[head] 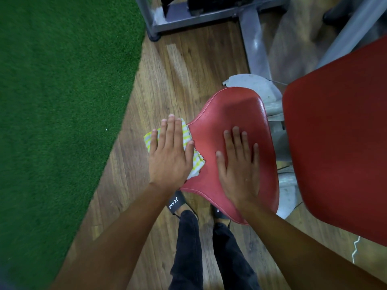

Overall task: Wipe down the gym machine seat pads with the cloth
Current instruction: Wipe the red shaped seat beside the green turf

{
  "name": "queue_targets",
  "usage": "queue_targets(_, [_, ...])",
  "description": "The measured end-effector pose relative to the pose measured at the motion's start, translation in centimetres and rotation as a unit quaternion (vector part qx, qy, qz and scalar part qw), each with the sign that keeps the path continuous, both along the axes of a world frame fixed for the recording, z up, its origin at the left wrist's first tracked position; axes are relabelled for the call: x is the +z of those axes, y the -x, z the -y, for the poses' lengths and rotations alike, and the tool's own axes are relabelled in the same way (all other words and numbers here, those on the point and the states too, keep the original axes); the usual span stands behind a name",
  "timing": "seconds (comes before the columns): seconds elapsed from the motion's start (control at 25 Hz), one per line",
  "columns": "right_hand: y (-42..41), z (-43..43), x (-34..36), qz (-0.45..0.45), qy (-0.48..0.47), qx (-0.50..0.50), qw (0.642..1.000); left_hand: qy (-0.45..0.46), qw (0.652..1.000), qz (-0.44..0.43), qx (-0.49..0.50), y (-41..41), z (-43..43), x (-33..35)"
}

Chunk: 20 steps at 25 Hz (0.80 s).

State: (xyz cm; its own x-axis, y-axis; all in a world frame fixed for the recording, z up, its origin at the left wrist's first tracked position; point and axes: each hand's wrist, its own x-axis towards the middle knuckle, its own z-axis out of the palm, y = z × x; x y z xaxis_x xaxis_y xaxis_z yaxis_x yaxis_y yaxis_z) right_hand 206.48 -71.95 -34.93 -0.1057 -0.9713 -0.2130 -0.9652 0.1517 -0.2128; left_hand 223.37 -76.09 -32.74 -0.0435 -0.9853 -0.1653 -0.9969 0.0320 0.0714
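Head view looks straight down on both of your hands. The fingers of your left hand are straight and close together, released rather than clenched, and they press flat on the cloth. Nothing is pinched or curled round. The cloth is checked yellow and white and lies crumpled under your palm at the left edge of the seat pad. One corner sticks out past your little finger over the floor, and another part shows beside your thumb on the red vinyl.

Your right hand is also released. Its fingers are spread and straight, and the palm rests flat on the middle of the seat pad, with no cloth beneath it. The two hands are near each other but do not touch.

The seat pad is red and glossy, with a piped seam along its edge. It is wider at the far end and narrows towards you. To its right, a larger red pad fills that side of the view, with a gap between them where the grey metal frame shows.

Below the seat pad you can see your black trousers and black sandals on the wood-patterned floor. Green turf covers the left side
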Motion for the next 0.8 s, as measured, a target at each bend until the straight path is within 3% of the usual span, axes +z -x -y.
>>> queue_targets(0.28, [0.6,0.1,-0.5,-0.018,-0.012,0.017,1.0,-0.058,0.998,-0.027,0.027,4.7,4.7,-0.9])
queue_targets(0.48, [0.8,0.0,-0.7,-0.018,-0.009,0.011,1.0,-0.032,0.998,-0.042,0.042,8.8,6.7,-2.6])
queue_targets(0.8, [1.3,-0.1,-0.9,-0.025,0.0,0.02,0.999,-0.032,0.999,-0.03,0.005,7.3,4.4,-1.8])
